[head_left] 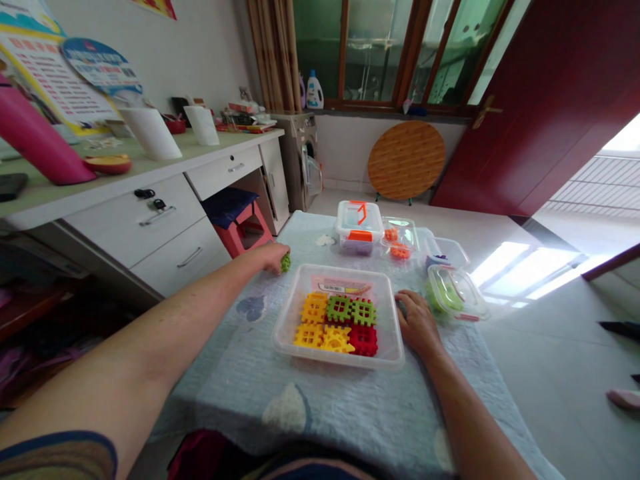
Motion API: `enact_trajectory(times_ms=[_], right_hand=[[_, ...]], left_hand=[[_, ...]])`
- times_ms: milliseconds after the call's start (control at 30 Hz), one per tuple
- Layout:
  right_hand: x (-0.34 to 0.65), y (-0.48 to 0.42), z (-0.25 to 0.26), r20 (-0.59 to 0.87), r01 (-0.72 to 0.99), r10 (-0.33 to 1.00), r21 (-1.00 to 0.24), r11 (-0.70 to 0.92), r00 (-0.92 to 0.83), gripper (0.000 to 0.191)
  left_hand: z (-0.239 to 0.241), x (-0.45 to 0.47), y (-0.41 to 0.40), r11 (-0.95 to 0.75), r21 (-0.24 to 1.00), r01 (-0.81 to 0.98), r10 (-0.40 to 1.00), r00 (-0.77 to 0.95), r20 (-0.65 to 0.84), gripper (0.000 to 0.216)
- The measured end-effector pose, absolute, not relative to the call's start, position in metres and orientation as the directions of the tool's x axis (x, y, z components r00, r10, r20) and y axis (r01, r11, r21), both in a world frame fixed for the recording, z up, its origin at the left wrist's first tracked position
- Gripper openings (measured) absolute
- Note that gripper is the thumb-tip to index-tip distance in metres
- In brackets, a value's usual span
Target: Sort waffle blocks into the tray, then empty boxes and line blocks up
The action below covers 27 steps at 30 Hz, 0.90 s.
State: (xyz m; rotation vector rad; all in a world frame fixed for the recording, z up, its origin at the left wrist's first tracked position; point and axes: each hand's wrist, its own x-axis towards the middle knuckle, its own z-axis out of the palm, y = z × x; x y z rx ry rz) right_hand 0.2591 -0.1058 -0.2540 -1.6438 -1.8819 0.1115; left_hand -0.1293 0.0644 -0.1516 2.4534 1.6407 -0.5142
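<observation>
My left hand [270,257] reaches to the left edge of the cloth-covered table and its fingers close on a small green block [285,262]. My right hand [417,323] rests on the blue cloth against the right side of a clear plastic tray [295,313], fingers curled, with nothing visible in them. Inside the tray lie flat waffle-shaped blocks: yellow ones [315,310], green ones [350,310] and a red one [363,340].
Behind the tray stand a lidded clear box with orange clips [358,227], an open container with orange pieces [399,241] and two more lidded containers [457,291] at the right. White drawers [165,230] run along the left; a red stool [243,230] sits under the desk.
</observation>
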Motion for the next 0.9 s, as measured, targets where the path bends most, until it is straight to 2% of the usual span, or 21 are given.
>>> enact_trajectory(times_ms=[300,367,467,533,633,700,767,900], right_hand=[[0.260,-0.104,-0.254,0.388,0.866,0.921,-0.449,0.219,-0.031,0.026],[0.261,-0.104,-0.255,0.394,0.866,0.919,-0.448,0.222,-0.031,0.026],[0.261,-0.103,-0.255,0.398,0.865,0.917,-0.448,0.225,-0.033,0.026],[0.261,-0.102,-0.255,0.395,0.866,0.918,-0.447,0.223,-0.032,0.025],[0.261,-0.102,-0.255,0.396,0.866,0.918,-0.448,0.221,-0.030,0.025],[0.261,-0.102,-0.255,0.398,0.863,0.917,-0.452,0.226,-0.032,0.024],[0.261,-0.102,-0.255,0.398,0.862,0.917,-0.453,0.229,-0.034,0.024],[0.261,-0.102,-0.255,0.394,0.871,0.919,-0.439,0.222,-0.036,0.024]], left_hand=[[-0.128,-0.126,0.054,-0.391,-0.123,0.912,0.886,0.337,-0.319,0.051],[-0.111,-0.127,0.047,-0.379,-0.139,0.915,0.905,0.335,-0.262,0.051],[-0.076,-0.125,0.026,-0.379,-0.166,0.910,0.925,0.373,-0.069,0.045],[-0.050,-0.117,0.004,-0.439,-0.133,0.889,0.896,0.445,0.014,0.041],[-0.021,-0.094,-0.035,-0.546,-0.014,0.838,0.835,0.546,0.066,0.047],[-0.016,-0.074,-0.058,-0.630,0.048,0.775,0.776,0.628,0.054,0.048],[-0.024,-0.054,-0.076,-0.682,0.053,0.729,0.730,0.684,-0.019,0.044],[-0.060,-0.027,-0.088,-0.699,-0.094,0.709,0.709,0.670,-0.221,0.040]])
